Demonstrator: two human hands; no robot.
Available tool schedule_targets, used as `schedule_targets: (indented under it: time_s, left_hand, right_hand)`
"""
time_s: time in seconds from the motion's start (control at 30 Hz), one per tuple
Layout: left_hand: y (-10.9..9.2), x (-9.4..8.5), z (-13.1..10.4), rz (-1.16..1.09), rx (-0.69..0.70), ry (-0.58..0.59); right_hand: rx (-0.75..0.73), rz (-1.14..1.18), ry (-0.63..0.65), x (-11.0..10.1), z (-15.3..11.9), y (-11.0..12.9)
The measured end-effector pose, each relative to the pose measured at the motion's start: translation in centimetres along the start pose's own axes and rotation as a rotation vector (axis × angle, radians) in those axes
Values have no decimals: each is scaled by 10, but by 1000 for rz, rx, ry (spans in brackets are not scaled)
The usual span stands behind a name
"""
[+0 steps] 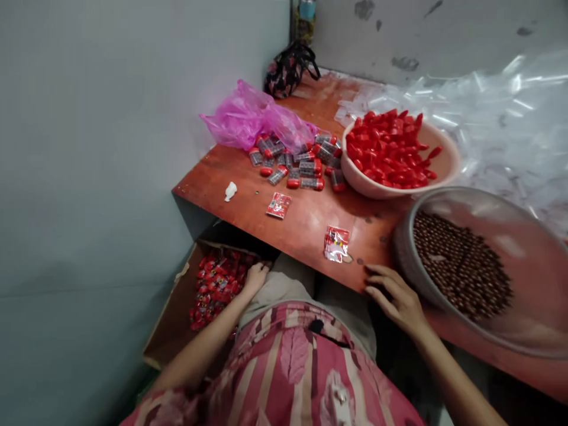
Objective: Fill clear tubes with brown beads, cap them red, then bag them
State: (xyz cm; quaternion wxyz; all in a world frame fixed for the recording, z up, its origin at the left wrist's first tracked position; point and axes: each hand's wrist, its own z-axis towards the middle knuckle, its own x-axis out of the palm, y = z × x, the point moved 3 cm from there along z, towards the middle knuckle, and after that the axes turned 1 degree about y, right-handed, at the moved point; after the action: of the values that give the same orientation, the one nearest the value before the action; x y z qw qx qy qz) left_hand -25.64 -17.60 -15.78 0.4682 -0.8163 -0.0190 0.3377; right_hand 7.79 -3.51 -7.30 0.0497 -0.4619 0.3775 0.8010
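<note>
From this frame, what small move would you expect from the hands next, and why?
Probably the left hand lifts back to the table. It is down in the cardboard box of red packets, with nothing visibly held. The right hand rests open on the table edge near a sealed packet, likely the next thing to go down.

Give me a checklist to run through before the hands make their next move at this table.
1. Left hand free of load: cannot tell; it reaches into the cardboard box of red packets.
2. Right hand empty: ok; open at the table edge.
3. Loose packet within reach: ok; beside the right hand.
4. Bowl of brown pellets steady: ok; on the table.
5. Bowl of red caps steady: ok; heaped, though.
</note>
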Motion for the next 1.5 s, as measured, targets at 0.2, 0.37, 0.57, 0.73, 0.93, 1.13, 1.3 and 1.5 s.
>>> schedule_targets:
  time_s: [0.2,0.37,0.57,0.73,0.93,1.13,1.3,1.5]
  left_hand:
    - [-78,8,-32,68,722,-154]
    - [-162,54,-11,456,981,-74]
    - [-166,88,11,737,830,-45]
    - [-162,87,10,654,858,-106]
    - [-179,71,1,363,935,-128]
    - [-180,50,-7,-157,787,50]
    - [-160,52,3,-686,212,499]
    - [-149,43,19,-850,21,405]
  right_hand:
    - [13,59,18,0,-3,-3]
    - [-6,87,22,1,-1,-3]
    - [-13,93,16,0,-1,-4]
    - [82,171,-19,2,0,-2]
    - [535,611,-316,11,47,20]
    - [636,950,-300,21,98,44]
    - [610,958,-153,29,108,44]
    - [367,225,-55,24,159,25]
